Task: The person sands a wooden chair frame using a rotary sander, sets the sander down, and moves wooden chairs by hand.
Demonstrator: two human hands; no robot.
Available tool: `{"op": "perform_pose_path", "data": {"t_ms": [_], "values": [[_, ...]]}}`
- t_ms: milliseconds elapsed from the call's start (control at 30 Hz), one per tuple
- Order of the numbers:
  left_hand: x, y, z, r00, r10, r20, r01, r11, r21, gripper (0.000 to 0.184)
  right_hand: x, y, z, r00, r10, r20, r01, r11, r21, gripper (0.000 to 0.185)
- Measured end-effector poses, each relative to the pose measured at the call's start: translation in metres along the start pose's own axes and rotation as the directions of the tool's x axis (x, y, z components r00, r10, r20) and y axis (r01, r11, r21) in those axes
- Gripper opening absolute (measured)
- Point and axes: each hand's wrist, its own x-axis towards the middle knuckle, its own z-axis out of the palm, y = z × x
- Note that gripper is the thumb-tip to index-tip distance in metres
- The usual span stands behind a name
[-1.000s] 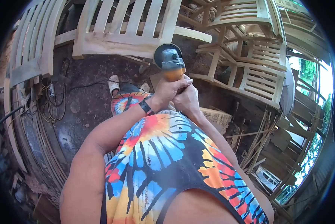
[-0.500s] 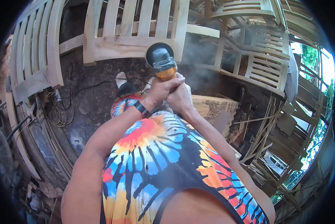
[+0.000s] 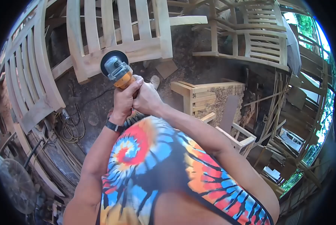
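Observation:
An orange and grey angle grinder [image 3: 118, 70] with a round black disc points away from my body, its disc at the lower rail of a slatted wooden chair back [image 3: 123, 50]. Whether the disc touches the wood I cannot tell. My left hand [image 3: 124, 98], with a dark band on its wrist, is wrapped round the grinder's body from the left. Against it, my right hand [image 3: 148, 98] is closed round the rear of the same tool, most of which the fingers hide.
Another slatted back [image 3: 33, 75] stands at the left, above coiled cables [image 3: 69, 127]. Stacked slatted frames [image 3: 263, 41] fill the upper right. A wooden piece [image 3: 203, 97] and thin strips [image 3: 274, 108] are at the right. A round fan [image 3: 18, 185] is lower left.
The grinder and both hands have moved left along the rail of the chair back. The view has shifted, showing more of the wooden pieces at the right and the fan.

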Motion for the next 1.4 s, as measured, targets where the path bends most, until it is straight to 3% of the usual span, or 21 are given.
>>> {"op": "perform_pose_path", "data": {"t_ms": [100, 167, 233, 300, 433, 567, 1000, 1100, 1400], "values": [[0.004, -0.017, 0.003, 0.979, -0.154, 0.135, 0.152, 0.988, 0.025, 0.027, -0.015, 0.009, -0.012, 0.994, 0.079, -0.072, -0.084, 0.994, -0.066, 0.045], [0.003, -0.028, 0.021, 0.968, -0.175, 0.180, 0.176, 0.984, 0.009, 0.025, -0.030, 0.014, -0.023, 0.979, 0.162, -0.127, -0.178, 0.975, -0.133, 0.043], [0.005, -0.036, 0.037, 0.935, -0.140, 0.326, 0.145, 0.989, 0.009, 0.026, -0.043, 0.016, -0.036, 0.963, 0.155, -0.222, -0.189, 0.972, -0.140, 0.045], [0.008, -0.048, 0.054, 0.916, -0.156, 0.369, 0.155, 0.987, 0.032, 0.031, -0.051, 0.028, -0.043, 0.928, 0.183, -0.324, -0.232, 0.966, -0.117, 0.043], [0.015, -0.053, 0.084, 0.832, -0.246, 0.497, 0.225, 0.969, 0.102, 0.022, -0.063, 0.034, -0.065, 0.897, 0.189, -0.400, -0.269, 0.951, -0.154, 0.042], [0.012, -0.050, 0.110, 0.792, -0.200, 0.576, 0.168, 0.980, 0.110, 0.022, -0.075, 0.016, -0.085, 0.855, 0.166, -0.492, -0.235, 0.968, -0.082, 0.039], [0.023, -0.043, 0.111, 0.842, -0.163, 0.514, 0.108, 0.985, 0.134, 0.029, -0.058, 0.036, -0.090, 0.868, 0.119, -0.483, -0.195, 0.975, -0.110, 0.039], [0.025, -0.044, 0.107, 0.846, -0.169, 0.505, 0.123, 0.985, 0.124, 0.029, -0.052, 0.034, -0.089, 0.883, 0.129, -0.451, -0.199, 0.974, -0.111, 0.049], [0.030, -0.048, 0.109, 0.847, -0.159, 0.507, 0.114, 0.986, 0.118, 0.029, -0.049, 0.033, -0.089, 0.889, 0.068, -0.454, -0.119, 0.989, -0.085, 0.045]]}}
